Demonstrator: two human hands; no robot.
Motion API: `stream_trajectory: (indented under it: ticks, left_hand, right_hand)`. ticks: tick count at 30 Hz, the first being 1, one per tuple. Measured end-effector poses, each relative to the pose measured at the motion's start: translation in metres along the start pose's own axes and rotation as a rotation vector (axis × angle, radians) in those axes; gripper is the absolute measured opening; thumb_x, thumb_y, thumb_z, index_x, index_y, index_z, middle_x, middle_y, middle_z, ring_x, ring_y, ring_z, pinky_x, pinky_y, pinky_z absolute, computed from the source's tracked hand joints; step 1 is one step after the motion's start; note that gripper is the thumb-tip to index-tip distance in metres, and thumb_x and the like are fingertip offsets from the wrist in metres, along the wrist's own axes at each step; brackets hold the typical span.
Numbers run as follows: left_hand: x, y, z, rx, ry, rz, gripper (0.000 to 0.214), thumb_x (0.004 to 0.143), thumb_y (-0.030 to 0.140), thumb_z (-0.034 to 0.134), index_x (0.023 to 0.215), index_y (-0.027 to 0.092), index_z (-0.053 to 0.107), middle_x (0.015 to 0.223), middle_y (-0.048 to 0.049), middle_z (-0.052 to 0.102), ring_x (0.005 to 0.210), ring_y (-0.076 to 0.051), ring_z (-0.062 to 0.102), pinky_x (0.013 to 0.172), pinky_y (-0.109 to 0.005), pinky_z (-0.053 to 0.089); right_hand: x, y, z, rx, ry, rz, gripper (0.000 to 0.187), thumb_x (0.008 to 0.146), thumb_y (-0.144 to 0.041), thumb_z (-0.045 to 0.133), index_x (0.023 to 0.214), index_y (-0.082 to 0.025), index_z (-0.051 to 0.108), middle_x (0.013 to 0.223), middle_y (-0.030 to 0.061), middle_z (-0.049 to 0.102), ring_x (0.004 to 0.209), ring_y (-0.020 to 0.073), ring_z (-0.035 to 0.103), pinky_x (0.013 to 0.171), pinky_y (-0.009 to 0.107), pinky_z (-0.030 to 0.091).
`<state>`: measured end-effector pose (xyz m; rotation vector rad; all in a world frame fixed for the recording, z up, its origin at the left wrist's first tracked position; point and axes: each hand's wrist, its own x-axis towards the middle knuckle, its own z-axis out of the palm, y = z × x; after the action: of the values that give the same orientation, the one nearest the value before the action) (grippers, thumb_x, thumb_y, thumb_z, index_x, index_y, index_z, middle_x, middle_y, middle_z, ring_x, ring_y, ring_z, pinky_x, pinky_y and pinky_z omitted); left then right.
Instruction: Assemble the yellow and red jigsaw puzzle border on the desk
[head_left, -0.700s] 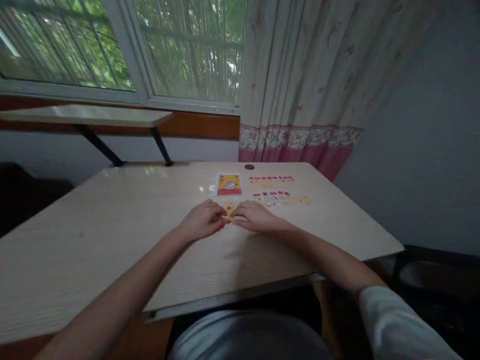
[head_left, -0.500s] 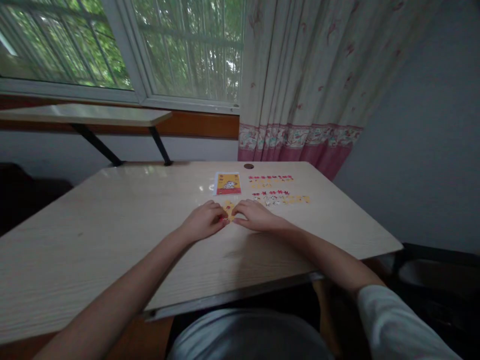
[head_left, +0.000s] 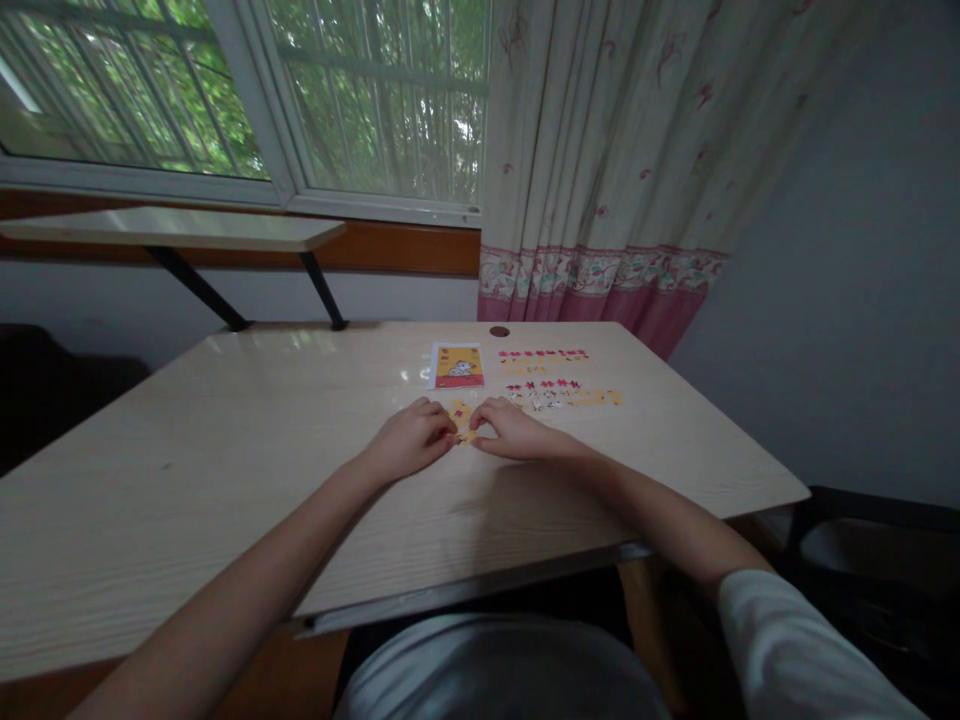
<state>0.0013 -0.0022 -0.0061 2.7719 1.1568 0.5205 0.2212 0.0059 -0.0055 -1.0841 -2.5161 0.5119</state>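
Between my hands lie joined yellow jigsaw puzzle pieces [head_left: 460, 411] with a small red patch, flat on the table. My left hand [head_left: 415, 438] rests at their left side, fingers curled and the fingertips closed on a small puzzle piece at the lower edge. From the right, my right hand [head_left: 512, 429] has its thumb and forefinger at a yellow puzzle piece [head_left: 470, 437] by the same lower edge. Fingers partly hide the pieces. Just beyond them is a picture card [head_left: 459, 367] in yellow and red showing a white spotted animal.
Loose puzzle pieces lie in rows to the right: red ones [head_left: 544, 353] at the back, then yellow, more red, and white and yellow ones [head_left: 574, 398] nearer. A raised shelf [head_left: 225, 230] stands at the back left. A cable hole [head_left: 499, 331] is near the table's [head_left: 225, 500] back edge.
The thumb and forefinger of my right hand have shifted slightly right, and a yellow piece at the lower edge shows more. The view has moved a little.
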Motion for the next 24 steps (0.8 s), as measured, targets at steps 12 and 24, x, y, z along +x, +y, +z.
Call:
stream_trajectory:
  ticks: [12,24]
  left_hand:
    - [0.0018,0.0038,0.0030,-0.201,0.122,0.013,0.019,0.088,0.029,0.057,0.085,0.017,0.072,0.085,-0.0076,0.069,0.088,-0.022,0.059,0.079,-0.033,0.047]
    - [0.0053,0.0048,0.0095,-0.831,0.235,-0.377,0.019,0.072,0.033,0.063,0.075,0.015,0.067,0.061,-0.0015,0.064,0.050,-0.013,0.056,0.049,-0.025,0.043]
  right_hand:
    - [0.0028,0.0003,0.0050,0.187,0.127,-0.059,0.007,0.084,-0.014,0.061,0.090,-0.017,0.064,0.084,0.0022,0.067,0.080,0.0136,0.060,0.078,0.027,0.043]
    - [-0.0007,-0.0012,-0.0024,0.060,0.377,-0.121,0.009,0.087,-0.025,0.065,0.092,-0.019,0.070,0.086,0.0036,0.071,0.084,0.0164,0.060,0.081,0.030,0.040]
